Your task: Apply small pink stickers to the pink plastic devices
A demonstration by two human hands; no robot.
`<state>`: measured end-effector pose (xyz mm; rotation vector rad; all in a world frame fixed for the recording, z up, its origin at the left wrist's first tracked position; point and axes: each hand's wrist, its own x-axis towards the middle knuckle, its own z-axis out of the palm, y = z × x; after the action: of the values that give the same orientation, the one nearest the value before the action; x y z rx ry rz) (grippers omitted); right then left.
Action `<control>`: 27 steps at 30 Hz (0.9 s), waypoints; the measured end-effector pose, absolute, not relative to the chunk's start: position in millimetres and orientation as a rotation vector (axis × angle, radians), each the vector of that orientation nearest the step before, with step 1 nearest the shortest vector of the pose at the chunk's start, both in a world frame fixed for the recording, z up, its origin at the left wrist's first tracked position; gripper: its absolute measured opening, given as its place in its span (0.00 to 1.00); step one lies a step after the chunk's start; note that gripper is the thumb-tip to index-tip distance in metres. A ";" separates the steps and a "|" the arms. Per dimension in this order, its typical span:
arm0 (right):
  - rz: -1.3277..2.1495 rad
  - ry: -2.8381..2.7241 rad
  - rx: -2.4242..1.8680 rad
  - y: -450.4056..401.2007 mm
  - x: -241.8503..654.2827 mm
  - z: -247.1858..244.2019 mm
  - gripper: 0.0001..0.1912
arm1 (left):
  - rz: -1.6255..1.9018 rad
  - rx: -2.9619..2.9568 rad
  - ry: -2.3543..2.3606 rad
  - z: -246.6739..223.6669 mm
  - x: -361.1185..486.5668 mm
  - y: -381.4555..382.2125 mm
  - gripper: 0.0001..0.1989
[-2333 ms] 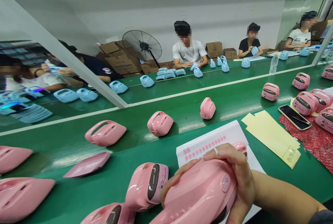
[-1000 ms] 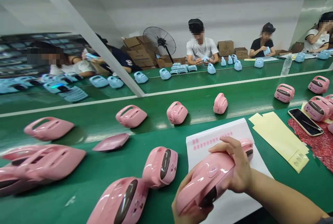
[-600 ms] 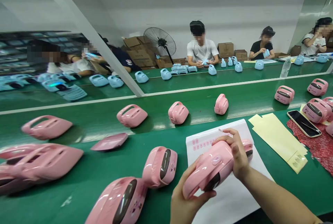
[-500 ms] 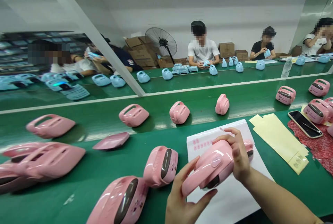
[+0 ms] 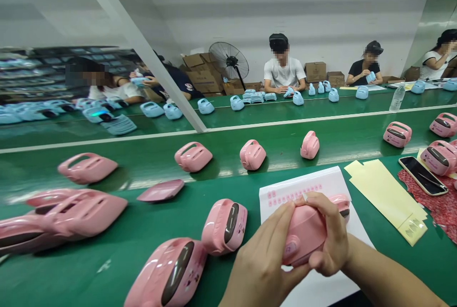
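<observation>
Head view: pink case (image 5: pixel 307 231) in the air between the person's two hands, over the white sheet (image 5: pixel 317 285) at the front of the desk (image 5: pixel 64 278). Both grips are closed on it. Left hand (image 5: pixel 262 259) has the near-left end, fingers laid over the top, thumb beneath; right hand (image 5: pixel 332 238) wraps the far-right end, fingertips curled over the upper edge, thumb under the lower. Long axis hard to judge, the case being foreshortened and partly covered; it appears to slant from lower left, toward the wearer, to upper right. Round disc (image 5: pixel 291 249) shows at the left end, between left thumb and fingers, so the left hand is the nearer to it. Rows of pink marks (image 5: pixel 278 200) on the sheet lie beyond the case, past the fingertips of both hands. A second case (image 5: pixel 340 204) sits just behind the right hand, partly hidden by it. To the left, apart from the left hand, a third case (image 5: pixel 224 227) stands on the desk.
</observation>
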<state>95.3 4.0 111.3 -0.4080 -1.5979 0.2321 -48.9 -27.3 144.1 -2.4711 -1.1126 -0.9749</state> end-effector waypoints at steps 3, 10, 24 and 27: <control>0.132 -1.656 -0.407 0.7 96.1 114.6 0.33 | -1.005 -2.433 -1.048 136.5 -46.1 -27.8 0.30; 0.115 -1.769 -0.297 2.1 105.3 109.9 0.44 | -1.120 -2.352 -0.932 136.6 -41.0 -29.9 0.34; 0.268 -1.809 -0.400 7.8 105.5 111.2 0.37 | -1.199 -2.410 -1.015 130.9 -41.6 -25.4 0.27; 0.350 -1.761 -0.456 10.2 101.7 103.0 0.33 | -1.192 -2.489 -1.120 130.4 -41.7 -24.9 0.27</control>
<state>101.7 10.2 103.0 -0.4564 -1.7615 0.3502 -41.7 -24.9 130.4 -2.4893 -1.1199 -1.1921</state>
